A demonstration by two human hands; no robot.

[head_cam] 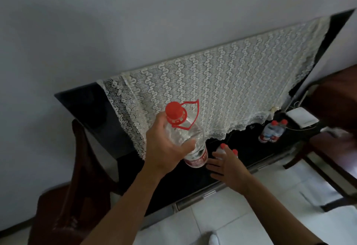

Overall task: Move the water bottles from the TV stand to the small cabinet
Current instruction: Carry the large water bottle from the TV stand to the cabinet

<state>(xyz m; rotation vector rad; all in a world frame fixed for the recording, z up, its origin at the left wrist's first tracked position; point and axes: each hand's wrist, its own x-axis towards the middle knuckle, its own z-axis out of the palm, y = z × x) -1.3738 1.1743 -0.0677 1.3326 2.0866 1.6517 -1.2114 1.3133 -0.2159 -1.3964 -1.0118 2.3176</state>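
My left hand (166, 146) grips a large clear water bottle (195, 148) with a red cap and red handle, held above the black TV stand (249, 152). My right hand (229, 167) is open, fingers spread, just over two small red-capped bottles (223, 147) that it mostly hides. A pack of small red-capped bottles (272, 131) stands farther right on the stand. The small cabinet is not in view.
A TV (92, 105) draped with a cream lace cloth (222, 86) stands on the stand against the white wall. A dark wooden chair (77, 186) is at the left, dark wooden furniture (332, 125) at the right. A white box (301, 118) lies near the cloth's corner. White tiled floor below.
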